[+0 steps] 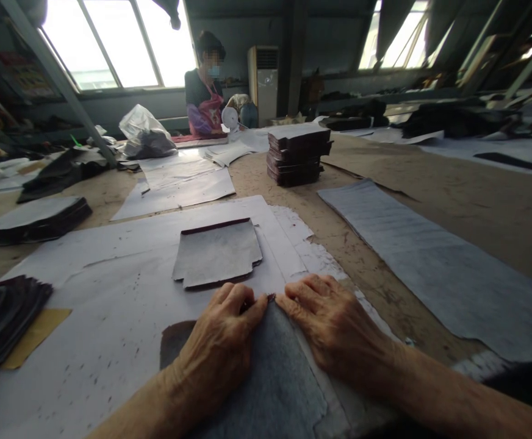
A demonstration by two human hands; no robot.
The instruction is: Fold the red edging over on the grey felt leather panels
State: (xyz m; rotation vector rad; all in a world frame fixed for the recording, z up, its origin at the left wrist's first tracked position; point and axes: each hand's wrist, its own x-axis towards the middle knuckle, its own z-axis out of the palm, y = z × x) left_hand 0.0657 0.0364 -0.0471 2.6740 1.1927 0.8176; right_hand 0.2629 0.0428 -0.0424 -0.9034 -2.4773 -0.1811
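Note:
My left hand (222, 341) and my right hand (332, 323) meet near the far edge of a grey fabric piece (280, 372), thumbs and fingers pressed together on that edge. A small dark reddish bit of the edge shows between the thumbs. The fingertips of both hands are partly hidden behind the knuckles. Just beyond my hands lies a small pile of grey cut pieces (218, 251), with a dark red strip folded along the far edge and notched near corners. A dark flap (174, 342) sticks out left of my left hand.
White paper (105, 305) covers the near table. A tall stack of dark-edged pieces (298, 160) stands farther back, and a long grey sheet (435, 268) lies at right. Dark pieces (7, 317) are piled at left. A person (206, 97) in an apron is across the table.

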